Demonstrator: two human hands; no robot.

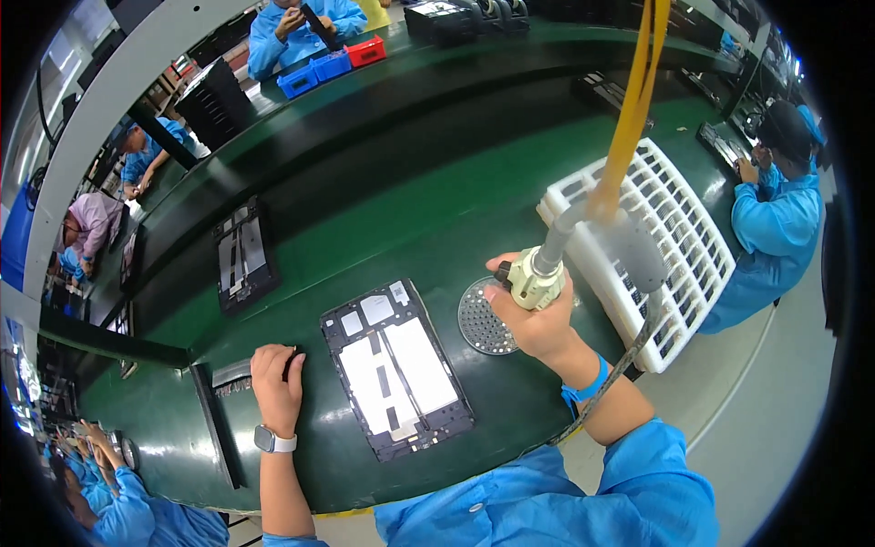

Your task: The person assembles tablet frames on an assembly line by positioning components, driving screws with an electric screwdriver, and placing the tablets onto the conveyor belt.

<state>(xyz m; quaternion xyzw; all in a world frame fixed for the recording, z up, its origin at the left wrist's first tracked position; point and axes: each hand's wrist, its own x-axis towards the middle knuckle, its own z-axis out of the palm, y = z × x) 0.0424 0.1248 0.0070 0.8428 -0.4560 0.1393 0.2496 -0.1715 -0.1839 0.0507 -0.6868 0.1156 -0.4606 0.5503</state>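
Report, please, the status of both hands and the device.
Right hand gripping cream tool. Left hand holding brush. Opened device flat between them, nothing across it.

1. One left hand (277, 383), one right hand (544, 326), both bare.
2. One cream handheld tool (538, 281), held.
3. One dark brush (233, 373).
4. Two opened tablets (415, 372) nearest the hands.
5. One round perforated disc (478, 321).
6. One white gridded rack (620, 308).
7. Two blue bins (331, 67), one red bin (367, 52).
8. One watch (265, 438), one blue wristband (600, 376).
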